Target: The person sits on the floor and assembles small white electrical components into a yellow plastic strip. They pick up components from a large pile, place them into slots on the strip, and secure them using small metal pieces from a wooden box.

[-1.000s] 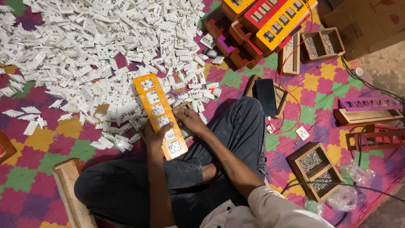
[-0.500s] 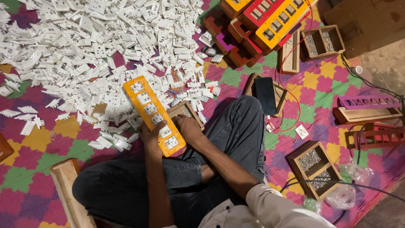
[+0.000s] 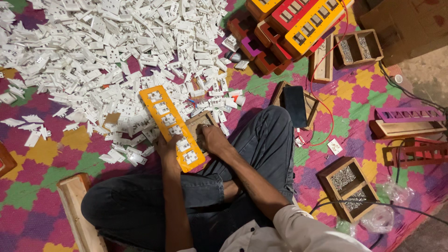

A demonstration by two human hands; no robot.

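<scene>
Seated figure, viewed from above, is working cross-legged on a patchwork mat (image 3: 359, 109) of pink, green, yellow and purple. An orange tray (image 3: 171, 127), long and narrow, is lying diagonally in front of the knees, its near end resting by the lap and its far end reaching into the pile of white plastic parts (image 3: 116, 51). The tray is showing a single row of rectangular windows, each filled with a white socket piece. The left hand (image 3: 166, 148) is gripping the tray's near left edge, fingers curled onto it. The right hand (image 3: 215, 139) is lying just beside the tray's right edge over a small wooden box (image 3: 201, 124), fingers bent; whether it is pinching anything cannot be told. A dark phone (image 3: 295, 106) is resting by the right knee. Wooden trays of screws (image 3: 347, 187) are sitting to the right, and stacked coloured frames (image 3: 298, 23) are lying at the top.
</scene>
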